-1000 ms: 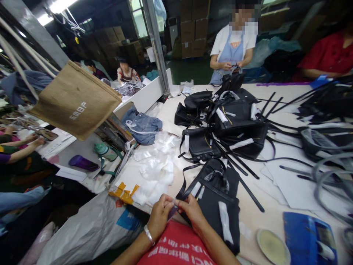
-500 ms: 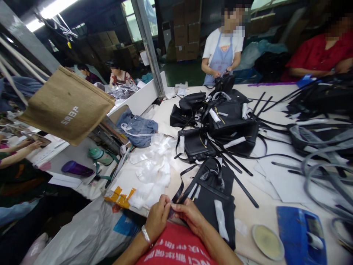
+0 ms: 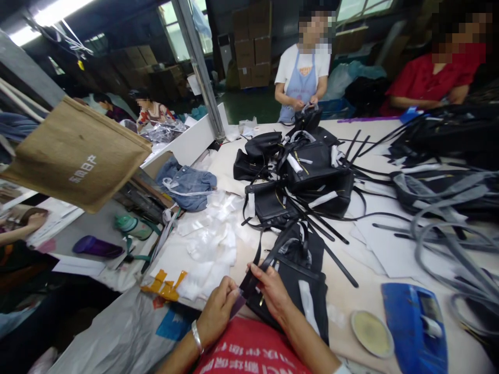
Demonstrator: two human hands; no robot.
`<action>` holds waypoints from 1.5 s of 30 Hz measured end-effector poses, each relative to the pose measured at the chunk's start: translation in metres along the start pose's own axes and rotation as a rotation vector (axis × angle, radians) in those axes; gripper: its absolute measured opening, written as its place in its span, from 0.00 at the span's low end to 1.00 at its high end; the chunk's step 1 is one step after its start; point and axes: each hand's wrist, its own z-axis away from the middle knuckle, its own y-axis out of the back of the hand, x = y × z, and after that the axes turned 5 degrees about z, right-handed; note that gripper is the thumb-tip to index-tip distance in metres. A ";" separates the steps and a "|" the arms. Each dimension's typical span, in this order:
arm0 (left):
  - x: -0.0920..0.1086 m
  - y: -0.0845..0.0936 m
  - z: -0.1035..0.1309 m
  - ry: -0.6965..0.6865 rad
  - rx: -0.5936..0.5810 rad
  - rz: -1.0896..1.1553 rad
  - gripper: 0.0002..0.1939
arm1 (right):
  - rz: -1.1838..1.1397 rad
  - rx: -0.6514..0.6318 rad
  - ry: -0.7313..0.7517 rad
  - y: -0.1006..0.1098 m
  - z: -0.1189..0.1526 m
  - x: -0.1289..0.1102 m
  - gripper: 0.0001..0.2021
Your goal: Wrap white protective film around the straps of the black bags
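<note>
A black leather-look bag (image 3: 290,270) lies at the table's front edge, its handle wrapped in clear plastic and a white wrapped strip on its front. My right hand (image 3: 273,291) is closed around a black strap (image 3: 249,278) of this bag, thumb on top. My left hand (image 3: 220,306), with a silvery bracelet at the wrist, pinches a small see-through piece of film (image 3: 237,304) that looks purplish, by the strap's lower end. Whether the film is fixed to the strap I cannot tell.
More black bags (image 3: 315,171) are heaped further back. White wrapping scraps (image 3: 218,234) and orange tape pieces (image 3: 166,284) lie to the left. At right are a round tin (image 3: 372,333), a blue device (image 3: 415,327) and grey tubing (image 3: 440,223). Co-workers stand across the table.
My hands have moved apart: the right has slid up the strap, and the left has drawn down and left, with the film now showing. The view has turned slightly right.
</note>
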 end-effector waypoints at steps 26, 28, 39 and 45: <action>0.005 -0.009 -0.008 -0.009 -0.090 -0.049 0.11 | -0.135 -0.058 0.009 0.007 0.009 -0.021 0.17; 0.008 -0.008 -0.010 -0.003 -0.081 -0.048 0.12 | -0.138 -0.050 0.042 0.004 0.009 -0.019 0.14; 0.008 -0.012 -0.010 0.031 -0.106 -0.033 0.14 | -0.171 -0.109 -0.066 0.016 0.006 -0.010 0.18; 0.014 -0.013 -0.020 0.006 -0.071 -0.037 0.14 | -0.139 -0.100 -0.017 0.008 0.008 -0.004 0.16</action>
